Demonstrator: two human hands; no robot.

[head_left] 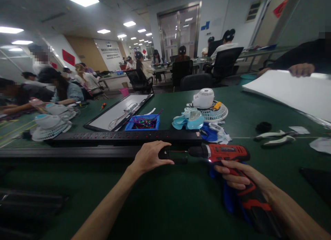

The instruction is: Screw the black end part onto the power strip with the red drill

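Observation:
My left hand (150,156) is closed around the right end of a long black bar (103,151) lying across the table, thumb below and fingers above its end cap (163,152). In my right hand (239,176) is a red and black cordless drill (224,153), held by its grip and pointing left. Its thin bit reaches to the end cap; whether it sits in a screw I cannot tell. Behind the bar lies a black power strip (124,137) with a row of small red marks. A small black piece (180,161) rests just under the bit.
Behind the strip stand a blue tray (142,123) of wires, a blue fan blade (188,120) and a white fan (204,99). Pliers (278,138) lie at right. A framed panel (120,110) lies back left. At far right a co-worker's hand (302,69) holds white sheets (292,90).

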